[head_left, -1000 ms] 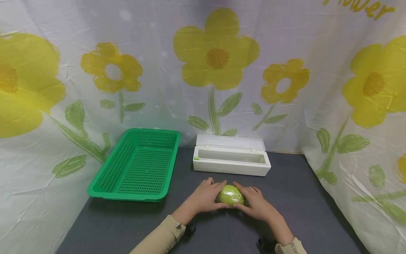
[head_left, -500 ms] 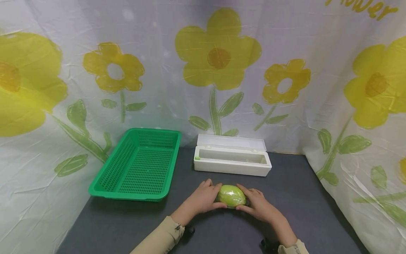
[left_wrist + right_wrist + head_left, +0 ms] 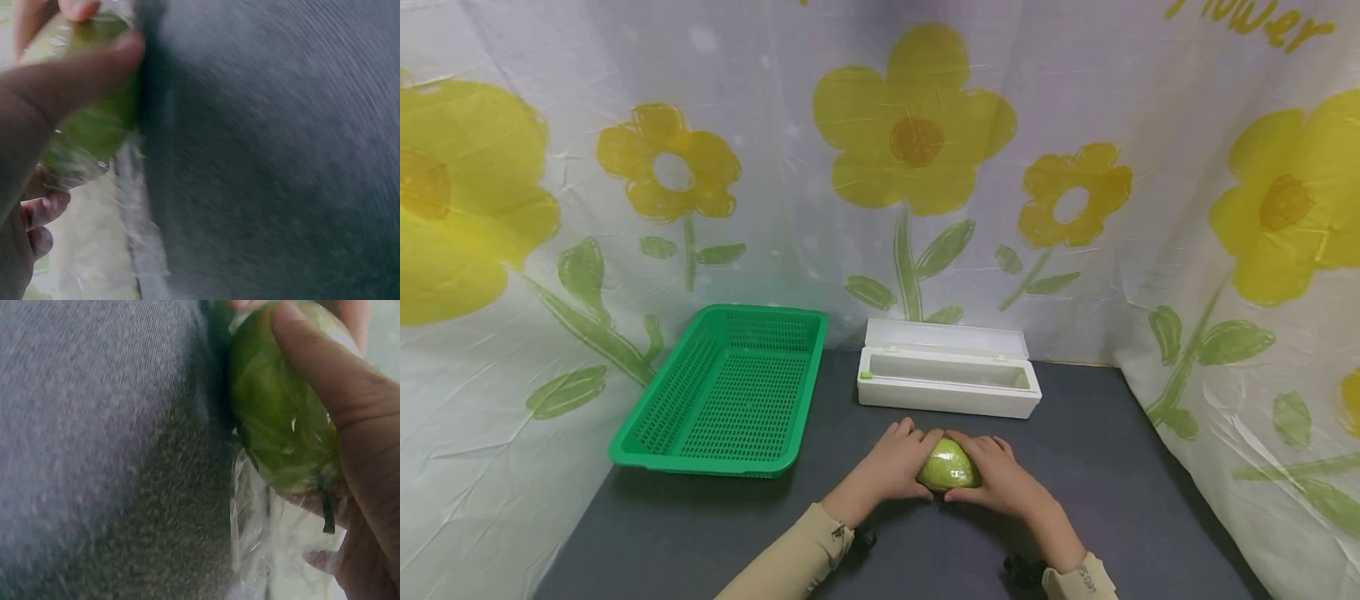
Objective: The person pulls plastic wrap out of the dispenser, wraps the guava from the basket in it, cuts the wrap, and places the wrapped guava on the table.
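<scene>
A green pear [image 3: 949, 467] wrapped in shiny clear film rests on the dark table, between both hands in the head view. My left hand [image 3: 897, 461] holds its left side, thumb at the near side and fingers over the far side. From the right, my right hand [image 3: 1000, 475] grips it the same way. In the right wrist view a dark stem [image 3: 327, 509] sticks out of the pear, and the thumb presses the film. Loose clear film [image 3: 247, 519] hangs beside the fruit. The left wrist view is blurred; the left thumb crosses the pear [image 3: 100, 125] there.
Beyond the hands stands a long white box [image 3: 947, 396] with its lid raised and a small green piece at its left end. A green perforated basket [image 3: 805, 400] sits at the left. A flower-printed curtain [image 3: 782, 250] hangs behind and along the sides.
Both hands have come closer together around the pear, their fingertips almost meeting. Less of the fruit shows between them. The basket and box stay put.
</scene>
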`<state>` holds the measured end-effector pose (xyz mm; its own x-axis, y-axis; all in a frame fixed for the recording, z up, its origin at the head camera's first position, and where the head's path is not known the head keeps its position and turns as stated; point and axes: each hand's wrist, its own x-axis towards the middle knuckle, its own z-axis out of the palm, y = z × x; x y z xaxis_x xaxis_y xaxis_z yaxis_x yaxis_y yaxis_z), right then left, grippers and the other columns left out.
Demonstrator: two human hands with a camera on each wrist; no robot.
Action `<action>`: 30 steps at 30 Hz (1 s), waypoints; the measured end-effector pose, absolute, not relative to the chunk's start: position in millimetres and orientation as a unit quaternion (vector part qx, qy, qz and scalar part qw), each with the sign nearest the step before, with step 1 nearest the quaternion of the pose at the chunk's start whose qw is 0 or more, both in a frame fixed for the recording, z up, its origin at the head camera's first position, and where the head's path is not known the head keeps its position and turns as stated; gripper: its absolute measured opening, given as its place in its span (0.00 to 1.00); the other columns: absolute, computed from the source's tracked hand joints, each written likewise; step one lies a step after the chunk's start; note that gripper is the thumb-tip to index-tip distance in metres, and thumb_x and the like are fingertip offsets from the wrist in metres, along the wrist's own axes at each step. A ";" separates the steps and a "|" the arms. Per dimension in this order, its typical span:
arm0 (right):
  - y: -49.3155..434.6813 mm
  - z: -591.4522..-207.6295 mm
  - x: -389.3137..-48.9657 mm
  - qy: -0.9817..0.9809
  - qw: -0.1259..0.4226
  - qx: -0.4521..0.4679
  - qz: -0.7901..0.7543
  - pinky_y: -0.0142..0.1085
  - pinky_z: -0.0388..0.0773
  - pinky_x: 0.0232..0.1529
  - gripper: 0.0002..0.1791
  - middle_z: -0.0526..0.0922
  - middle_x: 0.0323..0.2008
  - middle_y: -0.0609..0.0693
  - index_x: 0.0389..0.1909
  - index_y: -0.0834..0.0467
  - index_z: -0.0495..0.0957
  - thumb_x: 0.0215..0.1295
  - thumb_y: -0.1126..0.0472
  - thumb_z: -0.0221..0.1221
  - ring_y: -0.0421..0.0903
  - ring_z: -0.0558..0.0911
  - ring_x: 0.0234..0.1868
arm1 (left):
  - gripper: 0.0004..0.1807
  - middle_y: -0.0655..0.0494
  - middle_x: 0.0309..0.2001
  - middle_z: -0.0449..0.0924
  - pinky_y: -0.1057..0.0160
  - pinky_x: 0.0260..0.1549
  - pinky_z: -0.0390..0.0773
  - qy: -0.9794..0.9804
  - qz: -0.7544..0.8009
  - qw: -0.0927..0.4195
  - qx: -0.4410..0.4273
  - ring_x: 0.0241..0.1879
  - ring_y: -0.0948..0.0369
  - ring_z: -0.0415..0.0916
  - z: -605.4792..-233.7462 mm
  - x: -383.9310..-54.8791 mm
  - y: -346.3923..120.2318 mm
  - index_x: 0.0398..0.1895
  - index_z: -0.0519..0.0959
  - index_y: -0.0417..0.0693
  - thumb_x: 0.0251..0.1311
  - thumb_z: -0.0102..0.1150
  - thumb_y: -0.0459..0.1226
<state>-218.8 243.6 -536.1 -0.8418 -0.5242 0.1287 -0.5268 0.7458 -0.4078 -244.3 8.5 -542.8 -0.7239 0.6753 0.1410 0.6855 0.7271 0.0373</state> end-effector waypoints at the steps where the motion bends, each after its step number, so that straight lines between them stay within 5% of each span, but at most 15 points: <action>1: 243.8 -537.5 -219.4 -0.935 0.001 0.278 0.219 0.72 0.62 0.66 0.55 0.83 0.61 0.54 0.79 0.56 0.66 0.56 0.37 0.77 0.56 0.80 0.59 | 0.57 0.57 0.52 0.86 0.58 0.52 0.74 -0.927 -0.042 0.059 -0.367 0.44 0.60 0.69 -545.4 -244.9 8.4 0.77 0.67 0.53 0.47 0.82 0.64; 9: 251.7 -539.7 -221.7 -0.936 -0.035 0.254 0.240 0.72 0.60 0.68 0.54 0.82 0.62 0.58 0.75 0.64 0.67 0.55 0.41 0.79 0.59 0.79 0.59 | 0.47 0.58 0.50 0.87 0.60 0.45 0.71 -0.931 -0.051 0.054 -0.357 0.42 0.60 0.68 -549.8 -247.5 3.8 0.67 0.71 0.49 0.50 0.81 0.60; 15: 250.3 -537.3 -217.8 -0.938 0.000 0.268 0.220 0.72 0.63 0.67 0.57 0.80 0.66 0.59 0.79 0.64 0.63 0.59 0.38 0.76 0.60 0.79 0.64 | 0.60 0.57 0.64 0.80 0.56 0.57 0.71 -0.937 -0.056 0.038 -0.343 0.53 0.59 0.67 -544.2 -244.5 2.8 0.82 0.64 0.49 0.55 0.67 0.73; 19: 248.6 -535.0 -214.8 -0.936 0.021 0.270 0.225 0.73 0.62 0.67 0.48 0.79 0.68 0.58 0.79 0.63 0.65 0.68 0.39 0.69 0.60 0.77 0.67 | 0.55 0.61 0.72 0.77 0.57 0.55 0.70 -0.934 -0.073 0.036 -0.347 0.51 0.60 0.64 -544.0 -243.0 3.3 0.84 0.61 0.52 0.64 0.55 0.75; 30: 257.7 -546.0 -206.5 -0.937 -0.004 0.240 0.256 0.71 0.62 0.68 0.37 0.80 0.67 0.56 0.79 0.61 0.66 0.79 0.44 0.58 0.59 0.77 0.66 | 0.47 0.55 0.63 0.82 0.58 0.55 0.73 -0.931 -0.094 0.023 -0.353 0.51 0.60 0.67 -557.5 -240.1 -9.3 0.79 0.67 0.44 0.72 0.51 0.69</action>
